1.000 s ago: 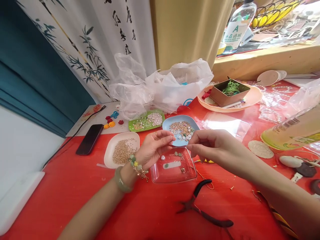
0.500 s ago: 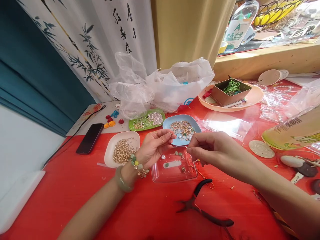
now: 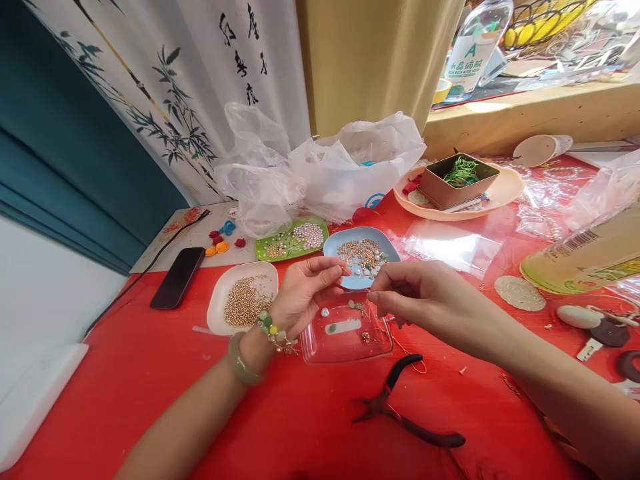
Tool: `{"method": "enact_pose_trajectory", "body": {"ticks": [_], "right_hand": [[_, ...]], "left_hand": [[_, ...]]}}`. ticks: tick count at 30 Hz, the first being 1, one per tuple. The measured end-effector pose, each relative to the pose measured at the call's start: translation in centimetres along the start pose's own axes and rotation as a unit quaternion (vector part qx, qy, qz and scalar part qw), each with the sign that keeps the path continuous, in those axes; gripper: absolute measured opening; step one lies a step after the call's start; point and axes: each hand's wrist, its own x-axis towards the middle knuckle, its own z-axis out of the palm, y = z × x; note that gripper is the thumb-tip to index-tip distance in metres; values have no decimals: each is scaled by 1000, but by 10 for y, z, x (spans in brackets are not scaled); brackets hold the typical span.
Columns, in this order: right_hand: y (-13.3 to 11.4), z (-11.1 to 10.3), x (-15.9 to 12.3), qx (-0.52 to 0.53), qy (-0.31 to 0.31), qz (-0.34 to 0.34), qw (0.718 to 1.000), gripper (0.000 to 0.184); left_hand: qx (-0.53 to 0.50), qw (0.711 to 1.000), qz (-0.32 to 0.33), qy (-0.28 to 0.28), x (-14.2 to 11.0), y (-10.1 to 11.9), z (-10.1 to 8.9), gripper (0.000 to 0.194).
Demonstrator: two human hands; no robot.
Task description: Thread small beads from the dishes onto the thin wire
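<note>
Over a clear plastic tray point(image 3: 320, 350) on the red table, my left hand point(image 3: 305, 293) pinches thumb and forefinger on something too small to name, near the blue dish point(image 3: 333, 245) of gold and pearl beads. My right hand point(image 3: 420, 297) is also closed in a pinch, on a thin gold wire that trails down toward the table. The two pinches sit a few centimetres apart above the tray, which holds a few loose beads and charms. My left wrist wears a green bangle and a beaded bracelet.
A white dish point(image 3: 220, 303) of gold beads and a green dish point(image 3: 265, 250) of pearls lie to the left, with a black phone point(image 3: 177, 279) beyond. Black pliers point(image 3: 400, 413) lie near the front. Plastic bags point(image 3: 325, 173), a tin point(image 3: 457, 179) on a peach plate, and a bottle point(image 3: 590, 257) stand behind.
My right hand has shifted slightly left, closer to the left hand. The view has moved a little; the left hand keeps its pinch.
</note>
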Motion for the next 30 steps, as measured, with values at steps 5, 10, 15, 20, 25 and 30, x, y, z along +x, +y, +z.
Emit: {"method": "enact_pose_trajectory", "body": {"ticks": [5,10,15,20,25,30], "right_hand": [[3,0,3,21,-12,17,1000,16],[10,-1,7,48,-8,-15,999,16],[10,-6,7,88,30,-27,995,16],[6,-9,3,113,73,-27,990,17],[5,-12,3,114,98,-42,988,18],[2,-13,2,115,106,-46,987,17]], "left_hand": [[19,1000,12,3,-1,1,1,12],[111,993,32,8,1,-1,1,16],[387,921,13,-54,-1,-11,-1,2],[623,762,82,-159,-9,-24,4,6],[700,675,127,-196,-12,-33,5,7],[699,678,128,-189,-12,-32,4,6]]}}
